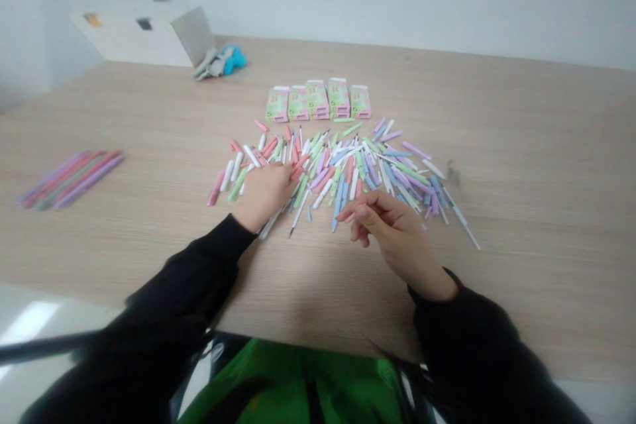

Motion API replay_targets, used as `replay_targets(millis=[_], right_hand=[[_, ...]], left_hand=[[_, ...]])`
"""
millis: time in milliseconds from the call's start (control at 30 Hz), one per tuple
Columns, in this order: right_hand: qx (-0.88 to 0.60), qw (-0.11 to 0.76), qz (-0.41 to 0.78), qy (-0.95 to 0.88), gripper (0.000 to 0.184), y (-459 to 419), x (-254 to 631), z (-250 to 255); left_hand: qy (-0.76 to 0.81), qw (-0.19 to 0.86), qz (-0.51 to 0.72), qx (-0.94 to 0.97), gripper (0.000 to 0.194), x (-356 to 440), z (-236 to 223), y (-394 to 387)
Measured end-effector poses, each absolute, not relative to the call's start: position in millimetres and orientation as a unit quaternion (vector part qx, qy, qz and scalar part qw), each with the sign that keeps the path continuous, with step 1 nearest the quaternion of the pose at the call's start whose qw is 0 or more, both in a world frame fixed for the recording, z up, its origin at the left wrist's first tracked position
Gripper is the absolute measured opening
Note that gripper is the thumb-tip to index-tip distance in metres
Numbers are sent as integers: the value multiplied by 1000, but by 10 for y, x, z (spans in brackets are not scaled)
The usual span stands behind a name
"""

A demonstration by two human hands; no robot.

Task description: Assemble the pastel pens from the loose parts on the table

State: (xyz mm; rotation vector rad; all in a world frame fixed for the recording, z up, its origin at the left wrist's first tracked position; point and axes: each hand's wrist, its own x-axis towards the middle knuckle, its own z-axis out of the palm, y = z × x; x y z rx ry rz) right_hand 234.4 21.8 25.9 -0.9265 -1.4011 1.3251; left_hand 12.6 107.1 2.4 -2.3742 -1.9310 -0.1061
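A loose fan of slim pastel pens [338, 172] in pink, green, blue, lilac and white lies across the wooden table [521, 245]. My left hand [263, 195] rests back-up on the near left of the pile, its fingertips over several pens. Whether it grips any of them is hidden. My right hand [385, 225] hovers just below the pile's near edge, fingers curled against the thumb, with nothing visible in them. Several green-and-pink small boxes [318, 99] stand in a row beyond the pens.
A bundle of pens [69, 179] lies apart at the table's left. At the far edge sit a white cardboard box [139, 33] and a grey-and-blue crumpled item [221, 61]. Something green [293, 384] shows below the near table edge, between my black sleeves.
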Motion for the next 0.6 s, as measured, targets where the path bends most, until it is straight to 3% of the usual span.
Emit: replay_targets(millis=[233, 600], right_hand=[[-406, 468, 516, -591, 34, 232, 2356, 253], [-393, 521, 485, -582, 25, 368, 2463, 145]], left_hand=[[-639, 20, -20, -769, 44, 166, -13, 1123], [-615, 12, -30, -788, 36, 98, -34, 1123]])
